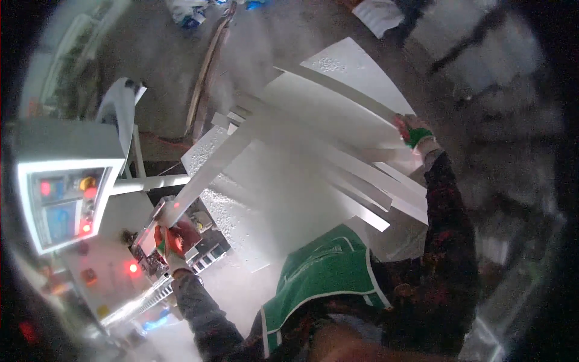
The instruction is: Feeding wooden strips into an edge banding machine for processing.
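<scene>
My right hand (413, 131), in a green and reddish glove, is closed on the right end of a long pale strip (338, 89) slanting across the far part of a white worktable (274, 199). My left hand (169, 242), gloved in orange and green, is closed at the lower end of another long white strip (214, 163), beside a small machine unit (208, 241). Blur hides its exact finger hold. Between my hands, several loose white strips (368, 172) lie crossing each other on the table.
A control panel (60, 202) with a bright rim and coloured buttons stands at the left, joined by a pale arm (151, 183). Small granules (220, 211) speckle the tabletop. Dark floor with a long wooden strip (202, 81) lies beyond. A green apron (329, 265) covers my front.
</scene>
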The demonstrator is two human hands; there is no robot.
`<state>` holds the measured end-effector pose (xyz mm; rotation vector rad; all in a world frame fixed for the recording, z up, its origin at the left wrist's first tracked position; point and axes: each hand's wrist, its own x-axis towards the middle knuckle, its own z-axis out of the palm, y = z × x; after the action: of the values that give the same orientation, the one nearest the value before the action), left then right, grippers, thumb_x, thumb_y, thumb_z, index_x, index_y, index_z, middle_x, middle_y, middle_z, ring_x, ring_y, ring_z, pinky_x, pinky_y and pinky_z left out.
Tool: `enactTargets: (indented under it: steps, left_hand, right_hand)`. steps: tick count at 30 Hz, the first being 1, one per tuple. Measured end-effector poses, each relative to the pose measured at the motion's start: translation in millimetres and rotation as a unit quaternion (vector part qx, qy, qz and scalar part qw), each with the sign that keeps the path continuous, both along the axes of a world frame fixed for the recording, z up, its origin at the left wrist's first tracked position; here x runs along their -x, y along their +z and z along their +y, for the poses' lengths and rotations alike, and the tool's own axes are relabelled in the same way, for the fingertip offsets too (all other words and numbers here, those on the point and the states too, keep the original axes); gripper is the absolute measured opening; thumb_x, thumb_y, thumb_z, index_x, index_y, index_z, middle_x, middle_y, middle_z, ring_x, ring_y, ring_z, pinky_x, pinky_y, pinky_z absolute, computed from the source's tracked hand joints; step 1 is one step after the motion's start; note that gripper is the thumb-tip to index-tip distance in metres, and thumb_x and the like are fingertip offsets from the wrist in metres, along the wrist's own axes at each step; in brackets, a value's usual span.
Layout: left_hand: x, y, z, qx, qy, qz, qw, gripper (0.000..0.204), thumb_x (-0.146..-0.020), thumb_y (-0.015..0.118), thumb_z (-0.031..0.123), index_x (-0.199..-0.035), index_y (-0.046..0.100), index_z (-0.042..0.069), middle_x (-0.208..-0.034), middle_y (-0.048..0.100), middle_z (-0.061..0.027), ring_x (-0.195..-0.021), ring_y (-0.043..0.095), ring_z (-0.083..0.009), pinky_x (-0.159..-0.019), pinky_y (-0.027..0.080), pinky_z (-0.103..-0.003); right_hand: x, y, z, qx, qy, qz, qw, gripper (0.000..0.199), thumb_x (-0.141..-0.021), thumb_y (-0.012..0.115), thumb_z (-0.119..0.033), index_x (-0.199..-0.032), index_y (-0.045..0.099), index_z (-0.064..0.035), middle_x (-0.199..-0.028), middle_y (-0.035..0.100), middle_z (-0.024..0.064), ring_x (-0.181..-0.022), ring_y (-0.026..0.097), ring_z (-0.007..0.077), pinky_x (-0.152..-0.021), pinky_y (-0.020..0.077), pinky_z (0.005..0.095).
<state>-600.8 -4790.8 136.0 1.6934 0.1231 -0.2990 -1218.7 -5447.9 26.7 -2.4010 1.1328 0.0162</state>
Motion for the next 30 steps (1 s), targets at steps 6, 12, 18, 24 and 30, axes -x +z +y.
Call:
enactTargets:
  steps: [6,12,18,24,30]
  left_hand:
    - [14,10,-5,-0.002,0.017,0.026,1.0,0.057,-0.098,0.073,0.024,-0.15,0.05,0.022,-0.144,0.058,-0.0023,-0.127,0.053,-0.0181,-0.094,0.049,-0.038]
    - [33,-2,-3,-0.153,-0.09,-0.166,0.97,0.056,-0.095,0.074,0.021,-0.147,0.056,0.022,-0.14,0.059,-0.0006,-0.12,0.055,-0.0172,-0.089,0.052,-0.037]
    - [22,-7,-8,-0.232,-0.032,-0.194,0.953,0.05,-0.091,0.079,0.027,-0.138,0.061,0.021,-0.124,0.064,0.003,-0.107,0.057,-0.016,-0.081,0.051,-0.038]
    - [56,35,-46,-0.123,-0.029,-0.32,0.939,0.055,-0.092,0.078,0.022,-0.142,0.059,0.012,-0.121,0.067,-0.0011,-0.097,0.061,-0.0139,-0.078,0.052,-0.03]
    - [76,44,-45,-0.181,-0.003,-0.272,0.945,0.031,-0.095,0.064,0.024,-0.123,0.065,0.012,-0.11,0.061,-0.0053,-0.093,0.063,-0.0176,-0.078,0.053,-0.034]
  right_hand:
    - [13,-62,-41,0.135,-0.04,0.088,0.986,0.045,-0.096,0.058,-0.017,-0.141,0.059,-0.0192,-0.144,0.06,0.0126,-0.132,0.057,0.0339,-0.11,0.0478,0.0464]
    - [-60,-71,15,0.129,-0.097,-0.197,0.967,0.051,-0.102,0.061,-0.018,-0.15,0.051,-0.0054,-0.147,0.058,0.0156,-0.134,0.057,0.0314,-0.111,0.0463,0.0431]
    - [-261,107,128,0.179,0.251,-0.334,0.891,0.057,-0.098,0.068,-0.02,-0.151,0.05,-0.0099,-0.156,0.048,0.0177,-0.141,0.049,0.0371,-0.114,0.0418,0.0464]
    - [-407,187,205,0.232,0.504,-0.266,0.788,0.065,-0.089,0.073,-0.037,-0.148,0.053,-0.0216,-0.154,0.049,0.0204,-0.14,0.048,0.0437,-0.112,0.0432,0.055]
    - [-453,147,218,0.156,0.578,-0.2,0.776,0.065,-0.086,0.073,-0.029,-0.147,0.052,-0.0225,-0.14,0.058,0.0179,-0.121,0.061,0.039,-0.098,0.0507,0.0525]
